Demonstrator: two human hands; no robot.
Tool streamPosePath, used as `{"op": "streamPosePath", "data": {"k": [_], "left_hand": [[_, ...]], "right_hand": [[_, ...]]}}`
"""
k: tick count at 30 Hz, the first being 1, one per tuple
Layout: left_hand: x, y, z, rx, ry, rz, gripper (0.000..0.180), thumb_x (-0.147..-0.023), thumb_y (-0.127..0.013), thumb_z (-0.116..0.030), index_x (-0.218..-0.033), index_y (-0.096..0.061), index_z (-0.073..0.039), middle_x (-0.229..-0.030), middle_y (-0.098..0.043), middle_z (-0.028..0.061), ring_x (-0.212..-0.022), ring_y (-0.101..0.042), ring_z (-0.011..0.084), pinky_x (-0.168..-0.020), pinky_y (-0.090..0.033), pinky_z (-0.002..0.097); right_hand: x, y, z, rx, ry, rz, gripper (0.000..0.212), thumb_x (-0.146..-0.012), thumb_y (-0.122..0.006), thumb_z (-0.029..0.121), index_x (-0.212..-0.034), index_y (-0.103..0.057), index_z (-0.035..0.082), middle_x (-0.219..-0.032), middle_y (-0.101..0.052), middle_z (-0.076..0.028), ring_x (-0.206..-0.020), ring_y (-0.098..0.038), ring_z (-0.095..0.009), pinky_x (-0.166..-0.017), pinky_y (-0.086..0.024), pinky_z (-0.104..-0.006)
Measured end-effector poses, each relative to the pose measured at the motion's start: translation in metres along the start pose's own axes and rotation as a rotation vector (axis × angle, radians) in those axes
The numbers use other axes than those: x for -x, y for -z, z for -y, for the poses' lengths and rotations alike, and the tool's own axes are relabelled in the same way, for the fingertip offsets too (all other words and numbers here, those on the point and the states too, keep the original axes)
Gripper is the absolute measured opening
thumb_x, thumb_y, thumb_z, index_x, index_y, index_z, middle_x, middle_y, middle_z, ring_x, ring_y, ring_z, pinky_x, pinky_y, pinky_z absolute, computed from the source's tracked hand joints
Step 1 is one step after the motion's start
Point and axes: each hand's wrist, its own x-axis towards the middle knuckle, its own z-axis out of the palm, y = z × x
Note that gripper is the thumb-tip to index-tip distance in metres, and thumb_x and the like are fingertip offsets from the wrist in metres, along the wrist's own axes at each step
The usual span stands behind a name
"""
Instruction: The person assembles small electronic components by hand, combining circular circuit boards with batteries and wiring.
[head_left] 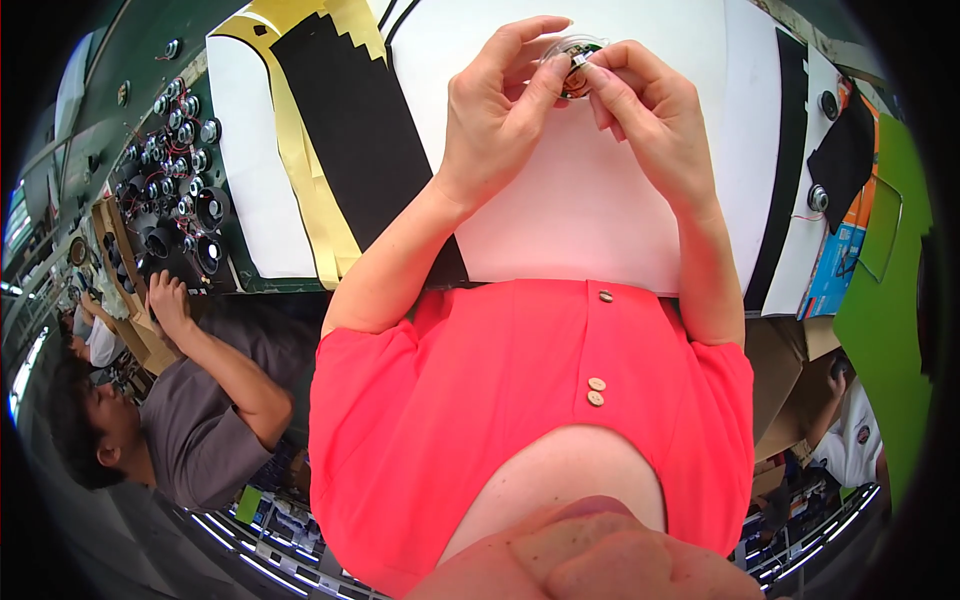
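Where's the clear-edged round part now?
In the head view, the clear-edged round part is near the top edge, right of centre, held between the left hand and right hand, over the white work surface.

A small round part [575, 86], clear-rimmed with green and coppery areas, is pinched between both hands [497, 112].

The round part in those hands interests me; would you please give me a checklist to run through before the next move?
1. Left hand touching the round part: ok.
2. Right hand touching it too: ok.
3. Speakers at left apart from it: ok.
4. Co-worker's hand away from it: ok.
5. Its underside undamaged: cannot tell, hidden.
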Motion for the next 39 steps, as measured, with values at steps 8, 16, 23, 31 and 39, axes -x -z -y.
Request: {"op": "streamPosePath", "data": {"k": [8, 16, 23, 31, 39], "left_hand": [[0.001, -0.001, 0.005, -0.066, -0.051, -0.012, 0.027, -0.100, -0.064, -0.006, -0.127, -0.066, -0.001, -0.107, -0.076, 0.0128, -0.095, -0.076, 0.0197, -0.082, -0.062, 0.0296], [0.000, -0.004, 0.003, -0.210, -0.180, 0.011, 0.028, -0.097, -0.066, -0.002, -0.126, -0.067, -0.002, -0.104, -0.077, 0.0115, -0.094, -0.077, 0.0192, -0.077, -0.062, 0.0300], [0.001, -0.004, 0.001, -0.302, -0.283, -0.012, 0.030, -0.092, -0.068, 0.001, -0.122, -0.069, -0.001, -0.100, -0.077, 0.0121, -0.088, -0.078, 0.0197, -0.075, -0.062, 0.0292], [0.006, -0.001, -0.005, -0.457, -0.295, 0.036, 0.036, -0.093, -0.068, 0.003, -0.128, -0.069, -0.004, -0.110, -0.077, 0.0089, -0.093, -0.075, 0.0149, -0.077, -0.060, 0.0263], [-0.021, 0.001, 0.039, -0.159, -0.876, -0.021, 0.035, -0.088, -0.072, 0.006, -0.123, -0.069, 0.004, -0.093, -0.075, 0.0149, -0.078, -0.074, 0.0196, -0.066, -0.056, 0.0261]], "right_hand": [[0.001, 0.002, 0.002, 0.007, -0.004, 0.010, 0.015, -0.103, -0.061, 0.012, -0.099, -0.064, -0.002, -0.081, -0.071, -0.005, -0.067, -0.058, -0.007, -0.061, -0.047, -0.0230], [0.004, 0.002, 0.007, 0.005, -0.018, -0.022, 0.014, -0.103, -0.061, 0.011, -0.095, -0.063, -0.001, -0.080, -0.071, -0.004, -0.067, -0.058, -0.007, -0.060, -0.046, -0.0230], [0.005, 0.003, 0.008, -0.055, -0.034, 0.009, 0.013, -0.103, -0.060, 0.010, -0.095, -0.062, 0.000, -0.078, -0.069, -0.002, -0.067, -0.059, -0.006, -0.058, -0.045, -0.0221], [0.005, 0.011, 0.003, -0.015, -0.040, 0.052, 0.013, -0.106, -0.058, 0.013, -0.100, -0.063, 0.003, -0.072, -0.062, 0.001, -0.060, -0.052, -0.002, -0.050, -0.038, -0.0179], [0.002, 0.013, -0.005, 0.029, -0.082, 0.022, 0.015, -0.102, -0.065, 0.018, -0.096, -0.066, 0.004, -0.080, -0.066, 0.002, -0.067, -0.052, -0.001, -0.057, -0.039, -0.0177]]}}
